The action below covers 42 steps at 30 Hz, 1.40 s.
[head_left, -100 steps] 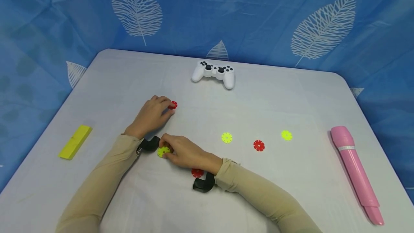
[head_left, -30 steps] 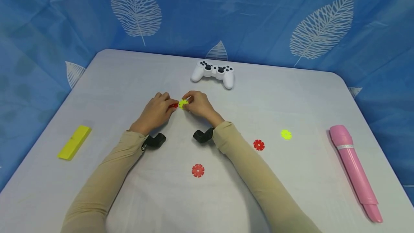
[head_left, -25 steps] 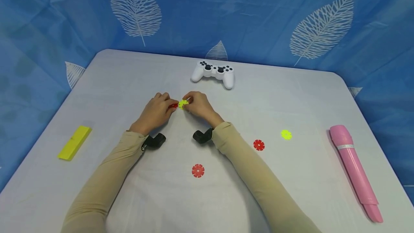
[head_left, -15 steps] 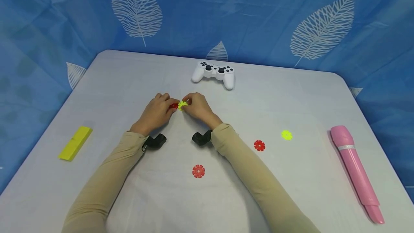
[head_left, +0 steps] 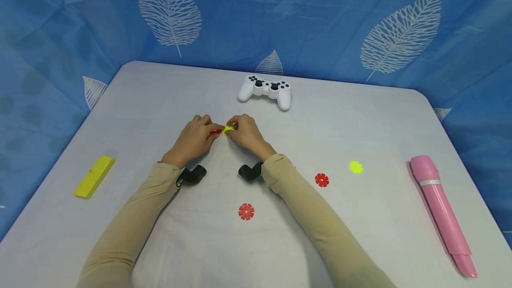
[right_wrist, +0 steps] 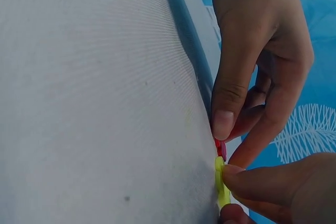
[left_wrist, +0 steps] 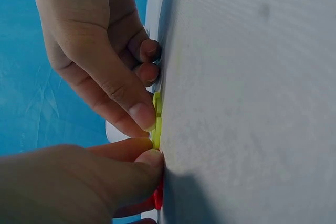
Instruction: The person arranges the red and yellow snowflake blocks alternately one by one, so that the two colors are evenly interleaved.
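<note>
The yellow disc (head_left: pixel 227 130) is in the far left-centre part of the table (head_left: pixel 192 248), between the two hands. The red disc (head_left: pixel 216 132) is immediately to its left. In the right wrist view the two discs lie edge to edge, close to the table surface; whether they interlock cannot be determined, the fingertips covering much of the joint.

The right hand (head_left: pixel 249 134) pinches the yellow disc between thumb and forefinger, from the right side. The left hand (head_left: pixel 192 140) pinches the red disc between thumb and forefinger, from the left. The fingertips of both hands are just beside each other. Each forearm is in a beige sleeve (head_left: pixel 320 214), with a black mount (head_left: pixel 193 175) at each wrist.

Three further discs lie flat and apart from one another: a near red disc (head_left: pixel 246 211) in front of the hands, an outer red disc (head_left: pixel 322 180) to the right, and a spare yellow disc (head_left: pixel 356 167) farther right.

A white controller (head_left: pixel 265 91) rests near the far edge, right of the hands. A yellow block (head_left: pixel 94 177) lies at the left, set diagonally. A pink stick (head_left: pixel 442 217) with a pale band lies along the right side. A blue curtain (head_left: pixel 272 17) printed with white leaves hangs beyond the table.
</note>
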Available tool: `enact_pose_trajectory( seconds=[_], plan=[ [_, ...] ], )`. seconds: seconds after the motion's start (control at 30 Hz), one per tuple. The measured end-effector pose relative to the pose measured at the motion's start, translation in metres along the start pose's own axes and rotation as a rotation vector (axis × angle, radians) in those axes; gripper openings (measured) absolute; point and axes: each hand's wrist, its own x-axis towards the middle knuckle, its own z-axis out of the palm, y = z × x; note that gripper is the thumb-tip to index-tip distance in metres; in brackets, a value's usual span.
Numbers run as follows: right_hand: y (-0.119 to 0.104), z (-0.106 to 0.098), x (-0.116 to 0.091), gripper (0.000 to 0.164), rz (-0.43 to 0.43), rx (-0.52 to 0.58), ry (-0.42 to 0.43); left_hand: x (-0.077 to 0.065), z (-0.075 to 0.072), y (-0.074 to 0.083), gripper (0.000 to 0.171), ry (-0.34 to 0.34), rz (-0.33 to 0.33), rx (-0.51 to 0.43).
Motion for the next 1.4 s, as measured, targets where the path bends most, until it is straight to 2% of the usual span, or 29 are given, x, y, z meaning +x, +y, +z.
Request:
enact_pose_trajectory(
  seconds=[0.23,0.57,0.77,0.9,1.0,1.13,1.4],
  plan=[
    [0.000,-0.001,-0.003,0.029,-0.005,-0.005,0.002,0.001,-0.001,0.002,0.025,-0.020,-0.010,-0.001],
    [0.005,-0.012,-0.018,0.034,-0.033,0.024,-0.058,0.000,-0.004,0.004,0.027,-0.050,-0.037,-0.010],
    [0.012,-0.022,-0.035,0.037,-0.086,-0.005,-0.157,0.001,-0.005,0.005,0.033,-0.073,-0.054,-0.020],
    [0.017,-0.028,-0.048,0.042,-0.159,-0.046,-0.236,0.002,-0.003,0.004,0.036,-0.071,-0.062,-0.042],
    [0.018,-0.033,-0.059,0.047,-0.212,-0.086,-0.302,0.003,-0.001,0.004,0.038,-0.060,-0.051,-0.062],
    [0.017,-0.038,-0.077,0.051,-0.231,-0.147,-0.387,0.006,0.000,0.007,0.043,-0.069,-0.027,-0.081],
    [0.016,-0.042,-0.112,0.053,-0.290,-0.180,-0.441,0.015,0.004,0.013,0.053,-0.148,-0.026,-0.082]
  ],
)
